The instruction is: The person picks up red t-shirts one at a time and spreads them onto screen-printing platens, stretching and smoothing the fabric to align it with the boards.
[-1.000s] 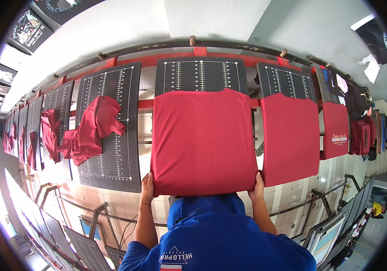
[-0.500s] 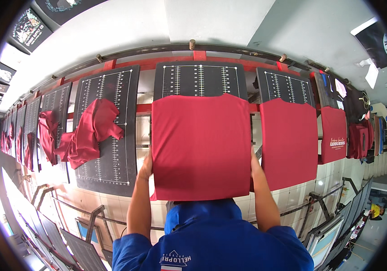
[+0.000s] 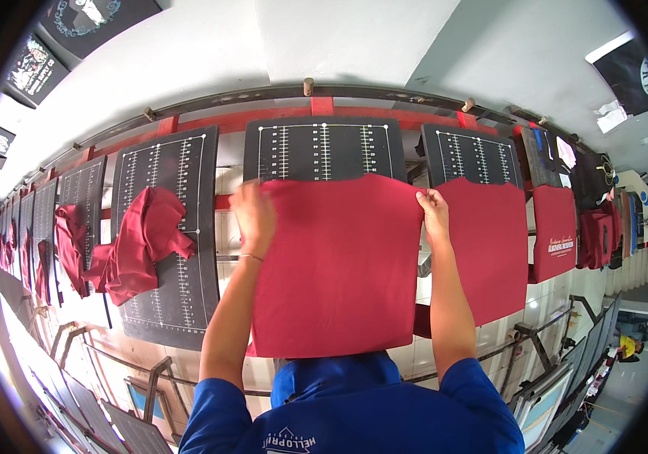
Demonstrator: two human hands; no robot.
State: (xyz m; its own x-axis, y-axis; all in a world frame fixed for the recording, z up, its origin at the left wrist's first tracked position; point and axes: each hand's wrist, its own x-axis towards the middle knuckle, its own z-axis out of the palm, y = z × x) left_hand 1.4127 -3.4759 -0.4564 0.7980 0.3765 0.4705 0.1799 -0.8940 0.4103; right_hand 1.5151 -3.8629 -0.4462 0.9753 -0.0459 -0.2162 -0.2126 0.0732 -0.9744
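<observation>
In front of me a dark red T-shirt [image 3: 335, 265] is stretched over a black printing board [image 3: 324, 147] marked with white scales, whose far end shows above the collar. My right hand [image 3: 435, 212] pinches the shirt's fabric at the far right shoulder, thumb against the edge. At the far left shoulder is my left hand [image 3: 254, 216], its fingers smeared by motion, so its grip cannot be made out. Just to the right, another red T-shirt [image 3: 483, 250] lies on its own board, beside my right forearm.
On the left board [image 3: 164, 303] lies a crumpled red T-shirt [image 3: 146, 242]; more boards with bunched shirts run further left. A red shirt with white print [image 3: 554, 234] is at right. A red-and-black rail [image 3: 229, 102] runs behind the boards. Framed screens [image 3: 539, 408] lean at lower right.
Both my hands have moved from the shirt's lower sides up to its far shoulders. The right one has taken hold of the fabric there. The view has shifted slightly.
</observation>
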